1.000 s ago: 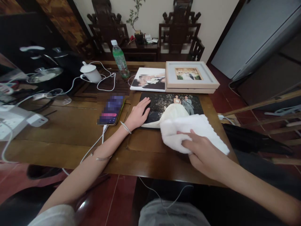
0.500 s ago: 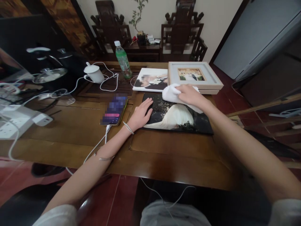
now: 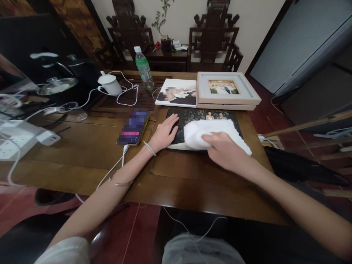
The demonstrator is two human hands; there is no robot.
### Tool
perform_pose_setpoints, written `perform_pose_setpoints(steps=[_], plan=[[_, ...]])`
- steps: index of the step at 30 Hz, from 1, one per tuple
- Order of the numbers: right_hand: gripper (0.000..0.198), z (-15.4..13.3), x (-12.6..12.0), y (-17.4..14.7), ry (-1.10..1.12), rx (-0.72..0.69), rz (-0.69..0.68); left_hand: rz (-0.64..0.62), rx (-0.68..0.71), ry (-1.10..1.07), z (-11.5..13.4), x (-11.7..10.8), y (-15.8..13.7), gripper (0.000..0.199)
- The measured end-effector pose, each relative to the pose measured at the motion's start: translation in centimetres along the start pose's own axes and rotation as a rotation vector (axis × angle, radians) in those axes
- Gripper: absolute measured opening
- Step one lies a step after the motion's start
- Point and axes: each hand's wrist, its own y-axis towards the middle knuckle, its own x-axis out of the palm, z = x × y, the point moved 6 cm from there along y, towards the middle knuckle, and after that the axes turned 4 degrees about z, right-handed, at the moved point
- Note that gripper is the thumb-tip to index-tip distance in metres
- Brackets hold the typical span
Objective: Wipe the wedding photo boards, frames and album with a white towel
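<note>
A dark photo panel showing two people in wedding clothes lies flat on the wooden table. My left hand rests with fingers stretched out on the panel's left edge. In my right hand is a bunched white cloth, which covers much of the panel's middle and lower right. Behind the panel lies a white-edged photo print. Beside that print is a pale wooden picture frame with a small photo inside.
Left of my left hand lies a phone with a charging cable. A green-labelled bottle and a white lidded cup stand farther back. A white power strip, a pot and loose cables occupy the table's left side.
My right hand has pulled the white cloth toward me across the panel, from its far edge to its near part. The printed couple at the top now shows. My left hand stays put.
</note>
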Motion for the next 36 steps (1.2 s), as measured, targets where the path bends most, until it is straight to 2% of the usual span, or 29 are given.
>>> perform_pose_setpoints(steps=[4,7,12,19,22,24,28,36], plan=[[0.024,-2.6,1.2,-3.9,-0.026,-0.026,-0.031,0.0,0.009,0.004,0.0,0.0,0.1,0.045],[0.025,-2.8,1.4,-3.8,-0.036,-0.027,-0.049,0.003,0.011,0.0,-0.1,0.0,0.1,0.045],[0.018,-0.7,0.4,1.4,-0.061,0.0,0.0,0.006,0.01,-0.007,-0.1,0.1,0.0,0.045],[0.026,2.5,-1.8,10.3,-0.052,-0.004,0.111,0.024,-0.013,-0.06,-0.6,0.4,0.0,0.045],[0.027,3.2,-2.2,12.2,-0.079,0.004,0.127,0.055,0.013,-0.089,-0.7,0.3,0.1,0.046],[0.026,3.3,-2.1,12.5,-0.103,0.022,0.132,0.07,0.026,-0.092,-0.7,0.2,0.1,0.047],[0.021,1.9,-1.2,10.0,-0.121,0.013,0.112,0.038,-0.006,-0.065,-0.7,0.2,0.1,0.049],[0.026,-3.5,1.7,-0.7,-0.101,-0.084,-0.065,0.012,-0.023,-0.005,-0.9,0.5,0.0,0.047]])
